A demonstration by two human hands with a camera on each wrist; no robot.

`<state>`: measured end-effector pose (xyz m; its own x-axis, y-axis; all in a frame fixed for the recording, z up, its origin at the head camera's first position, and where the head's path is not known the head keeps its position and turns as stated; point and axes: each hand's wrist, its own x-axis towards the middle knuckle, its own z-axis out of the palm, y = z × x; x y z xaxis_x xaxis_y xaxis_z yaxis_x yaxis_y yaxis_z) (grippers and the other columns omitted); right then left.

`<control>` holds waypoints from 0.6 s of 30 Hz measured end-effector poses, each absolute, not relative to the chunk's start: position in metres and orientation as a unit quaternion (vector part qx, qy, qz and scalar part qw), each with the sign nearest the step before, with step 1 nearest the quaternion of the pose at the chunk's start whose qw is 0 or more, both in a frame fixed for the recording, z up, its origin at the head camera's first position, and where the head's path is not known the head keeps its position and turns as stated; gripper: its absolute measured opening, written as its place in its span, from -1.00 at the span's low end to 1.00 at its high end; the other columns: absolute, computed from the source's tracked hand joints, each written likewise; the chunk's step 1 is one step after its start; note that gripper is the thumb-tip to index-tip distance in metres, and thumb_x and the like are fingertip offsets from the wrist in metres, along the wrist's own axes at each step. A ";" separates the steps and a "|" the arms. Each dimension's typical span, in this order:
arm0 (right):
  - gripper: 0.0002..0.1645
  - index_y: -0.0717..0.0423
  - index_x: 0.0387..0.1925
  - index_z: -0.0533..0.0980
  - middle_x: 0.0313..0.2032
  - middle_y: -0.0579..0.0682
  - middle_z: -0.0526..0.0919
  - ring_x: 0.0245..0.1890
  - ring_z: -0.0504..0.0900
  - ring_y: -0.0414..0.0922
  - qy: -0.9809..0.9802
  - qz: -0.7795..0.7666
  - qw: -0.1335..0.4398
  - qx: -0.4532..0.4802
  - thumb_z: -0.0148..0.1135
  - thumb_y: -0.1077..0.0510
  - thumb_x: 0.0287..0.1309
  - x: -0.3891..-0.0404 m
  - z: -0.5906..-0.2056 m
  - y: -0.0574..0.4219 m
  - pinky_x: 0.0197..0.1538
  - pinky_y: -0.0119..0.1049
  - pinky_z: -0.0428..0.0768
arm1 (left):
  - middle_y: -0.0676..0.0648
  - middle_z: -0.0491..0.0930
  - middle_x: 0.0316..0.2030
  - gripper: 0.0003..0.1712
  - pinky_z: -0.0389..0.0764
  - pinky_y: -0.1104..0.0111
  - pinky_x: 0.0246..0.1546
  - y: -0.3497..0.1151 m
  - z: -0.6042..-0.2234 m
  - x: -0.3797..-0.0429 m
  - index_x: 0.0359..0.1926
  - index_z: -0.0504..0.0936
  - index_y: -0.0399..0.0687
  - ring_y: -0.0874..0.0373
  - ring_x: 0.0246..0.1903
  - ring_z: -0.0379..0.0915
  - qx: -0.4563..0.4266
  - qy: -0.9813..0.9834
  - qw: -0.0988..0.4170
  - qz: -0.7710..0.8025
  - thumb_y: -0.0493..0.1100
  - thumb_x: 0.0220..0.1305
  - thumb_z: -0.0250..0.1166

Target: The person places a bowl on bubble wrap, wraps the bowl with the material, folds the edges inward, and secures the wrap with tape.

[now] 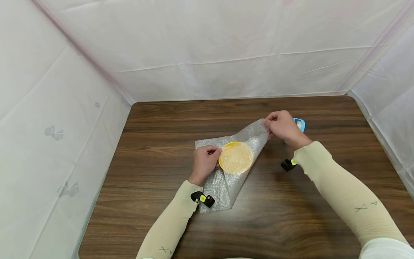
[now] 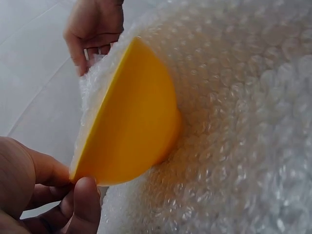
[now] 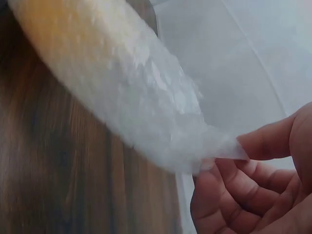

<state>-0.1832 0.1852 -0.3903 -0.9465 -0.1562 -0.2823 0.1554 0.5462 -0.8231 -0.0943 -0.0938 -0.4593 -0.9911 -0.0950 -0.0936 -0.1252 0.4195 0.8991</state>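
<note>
Yellow and smooth-sided, a bowl point(image 2: 136, 117) sits near the middle of the tabletop point(image 1: 155, 180), its round mouth facing up. Clear bubble wrap point(image 1: 215, 185) lies beneath it and also passes over the mouth, so in the head view most of the bowl shows paler through the bubbles, with a brighter crescent of bare rim on the left. The left hand point(image 1: 205, 160) pinches the bowl at that side of its rim, between thumb and fingers; whether it also catches the film there, I cannot tell. The right hand point(image 1: 283, 126) pinches a corner of the wrap between thumb and fingertips, drawing that part out to the upper right of the bowl. The rest of the sheet spreads to the left and toward the person, creased near its lower end.

Just beyond the right hand, and partly hidden by it, is a small blue-edged object point(image 1: 302, 125) with something pale inside. Both forearms wear cream sleeves point(image 1: 339, 187) with dark handwritten marks, and a black wrist camera point(image 1: 203, 198) sits at each wrist. The tabletop is dark, wood-grained, and bordered by white sheeting point(image 1: 194, 39) with grey butterfly prints on the left.
</note>
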 end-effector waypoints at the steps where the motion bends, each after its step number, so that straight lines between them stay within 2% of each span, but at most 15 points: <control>1: -0.64 0.32 -0.09 0.58 -0.28 0.01 0.60 -0.33 0.59 -0.12 0.865 -0.475 0.165 0.005 0.06 0.06 0.54 -0.184 -0.392 0.188 -0.19 -0.23 0.72 | -0.17 0.75 -0.40 -0.77 0.63 0.44 -0.60 -0.094 -0.460 -0.094 -0.19 0.84 -0.19 0.29 -0.65 0.54 -0.064 0.843 0.014 0.534 -0.14 0.39 0.34; 6: -0.57 0.27 -0.07 0.51 -0.20 -0.01 0.57 -0.29 0.61 -0.14 0.838 -0.505 0.204 0.038 0.03 -0.07 0.58 -0.184 -0.405 0.199 -0.10 -0.19 0.74 | -0.17 0.76 -0.41 -0.77 0.64 0.45 -0.59 -0.093 -0.461 -0.092 -0.18 0.84 -0.19 0.30 -0.62 0.55 -0.062 0.844 0.013 0.533 -0.14 0.40 0.32; 11: -0.44 0.28 0.04 0.46 -0.29 -0.03 0.62 -0.31 0.69 -0.15 0.790 -0.549 0.272 0.038 0.12 -0.19 0.52 -0.181 -0.417 0.202 -0.11 -0.26 0.76 | -0.17 0.77 -0.41 -0.77 0.65 0.44 -0.56 -0.094 -0.461 -0.091 -0.20 0.84 -0.19 0.30 -0.59 0.57 -0.054 0.845 0.005 0.532 -0.15 0.40 0.31; 15: -0.48 0.31 0.08 0.49 -0.32 -0.04 0.67 -0.28 0.71 -0.12 0.789 -0.534 0.305 0.012 0.25 -0.09 0.45 -0.177 -0.424 0.200 -0.13 -0.28 0.76 | -0.18 0.78 -0.40 -0.78 0.64 0.44 -0.56 -0.095 -0.460 -0.089 -0.21 0.84 -0.18 0.28 -0.58 0.58 -0.048 0.848 -0.005 0.528 -0.16 0.40 0.31; 18: -0.60 0.30 -0.07 0.55 -0.39 -0.05 0.69 -0.34 0.70 -0.14 0.803 -0.513 0.304 0.003 0.31 -0.01 0.42 -0.174 -0.431 0.197 -0.15 -0.27 0.76 | -0.17 0.78 -0.41 -0.79 0.63 0.44 -0.57 -0.096 -0.459 -0.088 -0.22 0.84 -0.18 0.28 -0.59 0.58 -0.047 0.849 -0.006 0.527 -0.16 0.40 0.32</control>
<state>-0.1741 0.1972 -0.4310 -0.8155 -0.3076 -0.4902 0.3160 0.4730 -0.8224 -0.0884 -0.0960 -0.4592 -0.9956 -0.0850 -0.0398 -0.0734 0.4402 0.8949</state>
